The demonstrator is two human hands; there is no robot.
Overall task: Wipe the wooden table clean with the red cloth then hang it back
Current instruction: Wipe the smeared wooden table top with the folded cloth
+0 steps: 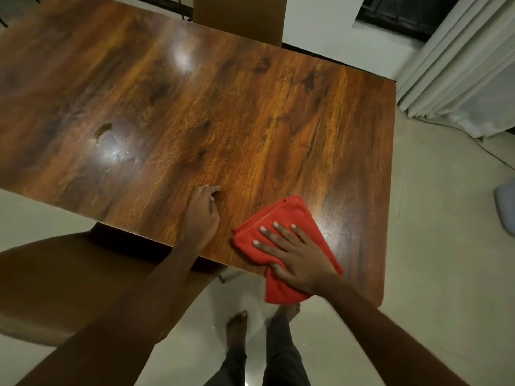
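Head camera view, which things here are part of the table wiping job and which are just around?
Part of the job:
red cloth, under the right hand
wooden table
left hand, resting on the table

Just around:
brown chair at the near edge
second chair at the far side
white curtain
pale object on the floor

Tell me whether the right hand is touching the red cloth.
Touching. The head view shows the right hand pressed flat on the red cloth, fingers spread across it, no gap, at the near edge of the wooden table.
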